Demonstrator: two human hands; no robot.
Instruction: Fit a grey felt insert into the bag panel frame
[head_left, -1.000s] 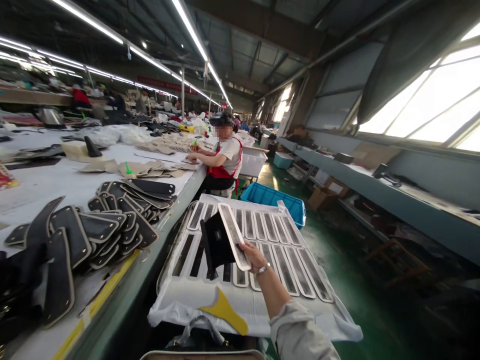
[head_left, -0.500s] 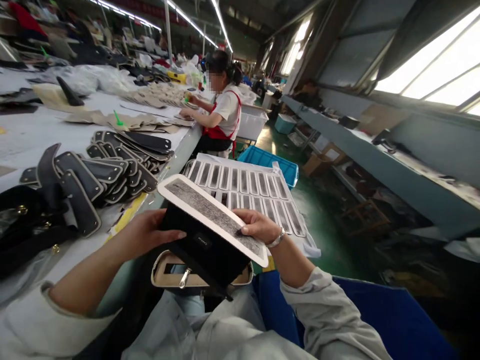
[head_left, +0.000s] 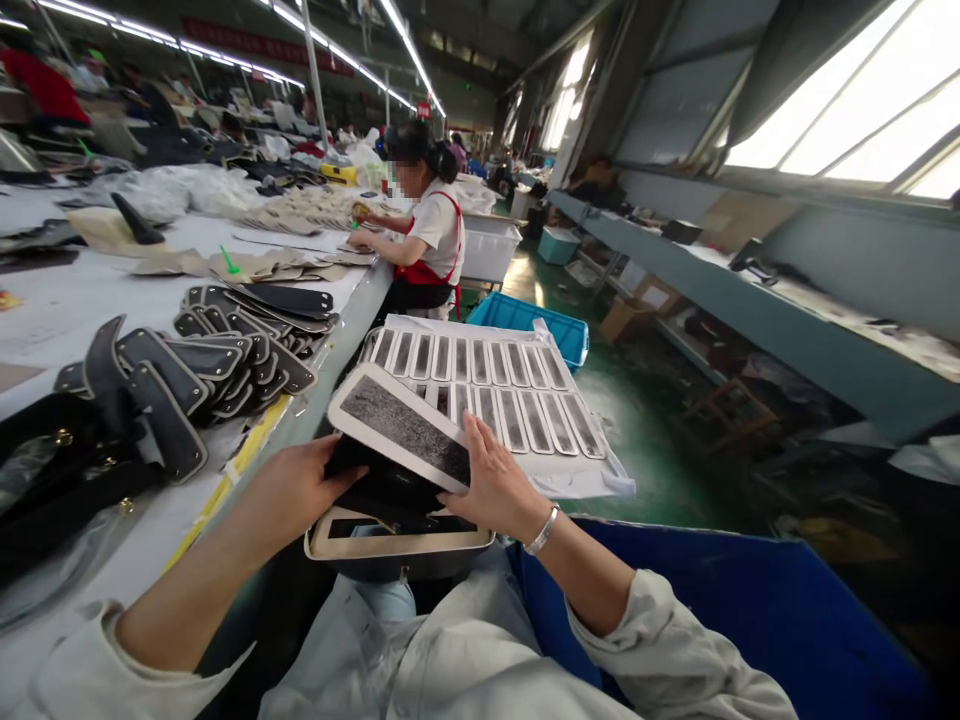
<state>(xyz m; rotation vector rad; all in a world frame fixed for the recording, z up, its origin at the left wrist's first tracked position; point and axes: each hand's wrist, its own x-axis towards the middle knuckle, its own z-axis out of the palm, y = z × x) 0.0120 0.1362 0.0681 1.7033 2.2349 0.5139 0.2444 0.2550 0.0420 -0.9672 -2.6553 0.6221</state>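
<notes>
A long panel (head_left: 397, 420) with a pale rim and a dark speckled middle lies over a black fabric piece (head_left: 382, 490). My left hand (head_left: 311, 490) grips the left side of the black piece, thumb on its front. At the panel's right end, my right hand (head_left: 495, 475) holds it between thumb and fingers, the fingers laid along the edge. Below, on my lap, sits a case-like part (head_left: 405, 545) with a tan rim. Beyond the panel, a white board (head_left: 592, 475) carries rows of similar pale-rimmed strips.
Black riveted straps (head_left: 217, 360) are piled on the white table (head_left: 45, 330) at the left. A blue crate (head_left: 532, 325) stands behind the board, a dark blue bin (head_left: 712, 600) at my right. A person (head_left: 431, 235) in a red apron works farther along the table.
My right hand has shifted from on top of the panel to its right end. The panel and black piece are tilted differently, with less of the black front showing. The view has turned slightly right.
</notes>
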